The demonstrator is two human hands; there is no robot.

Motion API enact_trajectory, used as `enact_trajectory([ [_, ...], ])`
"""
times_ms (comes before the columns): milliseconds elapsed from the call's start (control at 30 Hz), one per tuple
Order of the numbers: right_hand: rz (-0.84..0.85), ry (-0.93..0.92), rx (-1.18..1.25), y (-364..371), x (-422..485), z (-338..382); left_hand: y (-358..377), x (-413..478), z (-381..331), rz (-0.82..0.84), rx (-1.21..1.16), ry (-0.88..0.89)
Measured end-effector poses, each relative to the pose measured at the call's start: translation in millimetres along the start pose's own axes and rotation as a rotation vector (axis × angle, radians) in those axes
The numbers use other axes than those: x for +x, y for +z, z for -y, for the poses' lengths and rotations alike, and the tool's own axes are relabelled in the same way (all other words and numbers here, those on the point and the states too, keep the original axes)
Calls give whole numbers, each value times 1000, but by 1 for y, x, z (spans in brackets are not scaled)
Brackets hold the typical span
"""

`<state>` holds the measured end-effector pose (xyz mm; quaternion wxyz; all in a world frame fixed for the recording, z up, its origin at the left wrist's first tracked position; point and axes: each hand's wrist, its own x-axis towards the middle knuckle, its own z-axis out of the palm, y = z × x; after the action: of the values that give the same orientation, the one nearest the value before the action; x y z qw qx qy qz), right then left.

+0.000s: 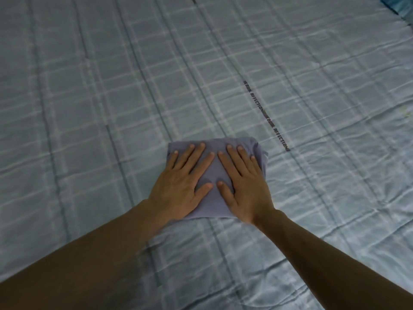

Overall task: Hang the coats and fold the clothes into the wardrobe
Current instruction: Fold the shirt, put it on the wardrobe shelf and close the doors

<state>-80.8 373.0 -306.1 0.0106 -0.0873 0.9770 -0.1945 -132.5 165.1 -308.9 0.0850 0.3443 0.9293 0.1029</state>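
A small grey-purple garment (213, 175), folded into a compact square, lies on the bed. Both my hands lie flat on top of it with straight, spread fingers. My left hand (182, 182) covers its left half and my right hand (242, 182) covers its right half. The two thumbs nearly meet in the middle of the fold. Only a strip of cloth between the hands and the far and near edges of the fold show. No coat, hanger or wardrobe is in view.
The bed is covered by a light blue checked sheet (111, 97) with a dark printed line of lettering (266, 115) running diagonally beyond my right hand. A darker blue fabric edge (400, 5) shows at the top right corner.
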Motion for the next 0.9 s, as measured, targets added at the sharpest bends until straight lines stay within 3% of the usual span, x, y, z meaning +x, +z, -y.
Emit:
enact_trajectory([
  [200, -18, 7, 79, 2, 5, -10, 6, 4, 6, -60, -37, -12],
  [500, 25, 138, 13, -17, -8, 0, -13, -14, 14, 50, -5, -182],
  [567, 0, 84, 62, -26, -19, 5, -19, -26, 12, -20, -44, -139],
  [667, -28, -104, 77, -30, -38, 10, -18, -48, 6, -141, -172, 98],
  [733, 35, -181, 40, -30, -45, 11, -14, -56, 1, -126, -144, 198],
  [900, -3, -145, -31, -20, -40, 17, -11, -47, -14, -95, 16, 133],
])
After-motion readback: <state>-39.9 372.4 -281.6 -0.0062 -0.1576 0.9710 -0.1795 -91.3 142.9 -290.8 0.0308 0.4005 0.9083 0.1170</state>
